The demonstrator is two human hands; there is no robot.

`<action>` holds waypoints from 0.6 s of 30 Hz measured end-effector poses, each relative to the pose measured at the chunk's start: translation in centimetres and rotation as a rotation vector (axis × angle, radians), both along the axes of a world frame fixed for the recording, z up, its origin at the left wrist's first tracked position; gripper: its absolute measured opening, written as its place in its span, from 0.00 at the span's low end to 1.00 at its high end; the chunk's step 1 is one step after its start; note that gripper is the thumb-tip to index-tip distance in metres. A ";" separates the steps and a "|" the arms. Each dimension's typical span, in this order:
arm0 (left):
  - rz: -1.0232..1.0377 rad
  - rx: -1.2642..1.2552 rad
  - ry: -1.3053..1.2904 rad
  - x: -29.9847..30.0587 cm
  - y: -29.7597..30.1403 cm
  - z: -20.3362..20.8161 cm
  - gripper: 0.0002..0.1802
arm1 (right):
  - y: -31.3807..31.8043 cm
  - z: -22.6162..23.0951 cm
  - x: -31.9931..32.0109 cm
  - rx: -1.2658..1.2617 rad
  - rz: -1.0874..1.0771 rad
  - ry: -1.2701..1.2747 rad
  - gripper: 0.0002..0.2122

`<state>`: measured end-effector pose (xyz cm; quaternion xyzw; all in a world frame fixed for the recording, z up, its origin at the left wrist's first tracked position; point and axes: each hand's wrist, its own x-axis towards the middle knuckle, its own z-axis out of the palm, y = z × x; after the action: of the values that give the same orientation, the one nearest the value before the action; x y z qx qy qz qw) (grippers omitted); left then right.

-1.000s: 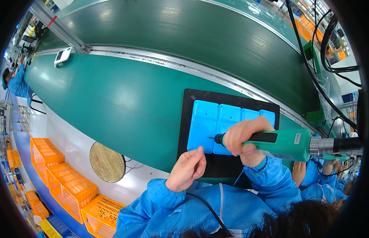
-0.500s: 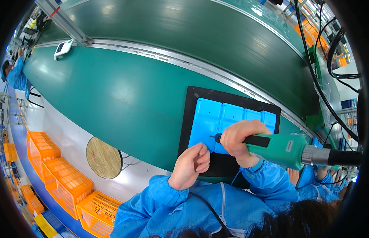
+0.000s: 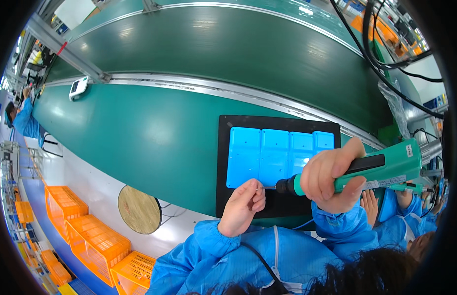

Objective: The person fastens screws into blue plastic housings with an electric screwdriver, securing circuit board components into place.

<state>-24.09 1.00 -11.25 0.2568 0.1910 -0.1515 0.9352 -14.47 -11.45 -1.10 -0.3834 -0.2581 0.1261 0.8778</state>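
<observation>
My right hand (image 3: 332, 177) is wrapped round a green electric screwdriver (image 3: 400, 162) with a black grip pad. Its dark nose and thin bit point left, level over the near edge of a bright blue sectioned plastic panel (image 3: 244, 157). At the tip of the bit, my left hand (image 3: 245, 204) is closed in a pinch; a tiny metallic speck shows there, too small to name. The panel lies flat on a black mat (image 3: 287, 206), with small holes in its sections. My right hand and the screwdriver hide its near right part.
The green worktop (image 3: 154, 132) runs left, with a white handheld device (image 3: 78, 88) by the metal rail. Beyond lies a dark green conveyor belt (image 3: 213, 44). Black cables (image 3: 371, 54) hang at right, where a co-worker's hand (image 3: 369, 206) rests nearby. Orange crates (image 3: 98, 241) and a round stool (image 3: 139, 209) stand below left.
The screwdriver has drawn back and right, lifting off the panel's surface; its bit now meets my left fingertips. My left hand has closed into a pinch there. The whole view has shifted slightly.
</observation>
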 end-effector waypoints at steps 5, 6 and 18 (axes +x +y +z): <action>-0.026 -0.016 0.001 0.4 -0.7 0.3 0.13 | -1.5 -0.1 0.3 -0.102 -0.012 -0.196 0.16; -0.029 -0.007 0.010 0.4 -0.9 0.4 0.13 | -1.7 -0.1 0.1 -0.112 -0.017 -0.200 0.16; -0.044 0.090 0.015 0.0 -1.7 -0.3 0.11 | -2.7 -1.7 -0.8 0.027 0.103 -0.102 0.14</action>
<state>-24.08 -0.71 -11.50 0.3014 0.1992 -0.1652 0.9177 -15.25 -14.12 -2.76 -0.3637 -0.3234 0.1479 0.8609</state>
